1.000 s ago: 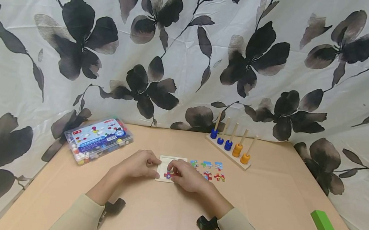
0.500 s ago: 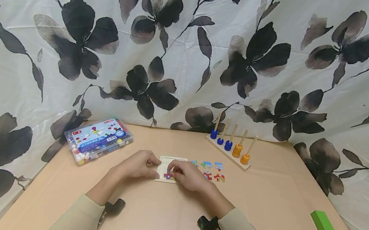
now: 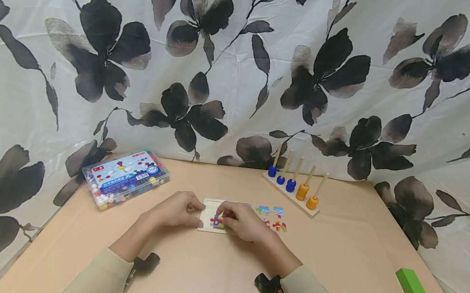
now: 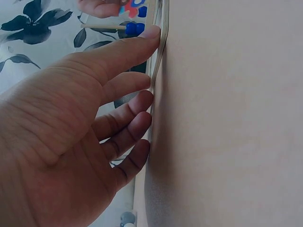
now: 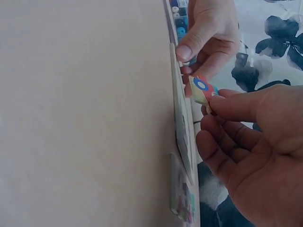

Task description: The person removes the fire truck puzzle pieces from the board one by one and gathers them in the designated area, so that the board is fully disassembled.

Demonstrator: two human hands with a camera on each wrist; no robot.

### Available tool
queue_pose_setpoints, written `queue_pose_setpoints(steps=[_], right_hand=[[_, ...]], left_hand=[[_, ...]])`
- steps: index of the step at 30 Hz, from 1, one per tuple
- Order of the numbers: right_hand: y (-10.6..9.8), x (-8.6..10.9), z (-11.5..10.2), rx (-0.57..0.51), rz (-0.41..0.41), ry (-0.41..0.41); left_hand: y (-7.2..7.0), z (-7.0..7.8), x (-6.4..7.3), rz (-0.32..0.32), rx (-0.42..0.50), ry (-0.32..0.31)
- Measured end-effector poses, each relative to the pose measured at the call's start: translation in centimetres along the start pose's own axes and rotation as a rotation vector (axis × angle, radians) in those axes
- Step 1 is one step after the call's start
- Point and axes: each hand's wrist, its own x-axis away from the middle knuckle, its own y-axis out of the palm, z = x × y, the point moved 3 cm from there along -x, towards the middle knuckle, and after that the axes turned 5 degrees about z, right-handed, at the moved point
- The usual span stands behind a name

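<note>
A pale puzzle tray [image 3: 210, 207] lies at the table's middle. My left hand [image 3: 177, 209] rests at its left side, the thumb and fingertips touching the rim, fingers loosely bent. Over the tray, my right hand [image 3: 247, 223] pinches a jigsaw piece [image 5: 202, 88] between thumb and index finger. The piece is red with a blue ring and a yellowish-green lower part; it is tilted and held just above the tray in the right wrist view. Right of the tray lie several loose jigsaw pieces [image 3: 277, 212], some partly hidden behind the right hand.
A clear box of beads [image 3: 125, 179] stands at the back left. The peg stand [image 3: 294, 189] with blue and orange beads is at the back right. A green block [image 3: 411, 284] lies near the right edge. A floral curtain [image 3: 245, 68] hangs behind the table.
My right hand has shifted slightly right with the pinched piece, which now shows more of its face and its greenish lower part. The left hand has stayed in place.
</note>
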Motion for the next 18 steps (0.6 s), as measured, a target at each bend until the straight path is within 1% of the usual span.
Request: queue_pose_setpoints(steps=[4, 10, 18], right_hand=[[-0.5, 0.2, -0.1, -0.025, 0.002, -0.002], [-1.7, 0.8, -0.2, -0.082, 0.008, -0.003], [-3.1, 1.6, 0.1, -0.112, 0.011, 0.009]], left_hand=[[0.0, 0.1, 0.1, 0.006, -0.008, 0.01], [-0.1, 0.3, 0.1, 0.006, -0.012, -0.005], [0.0, 0.2, 0.1, 0.007, -0.005, -0.005]])
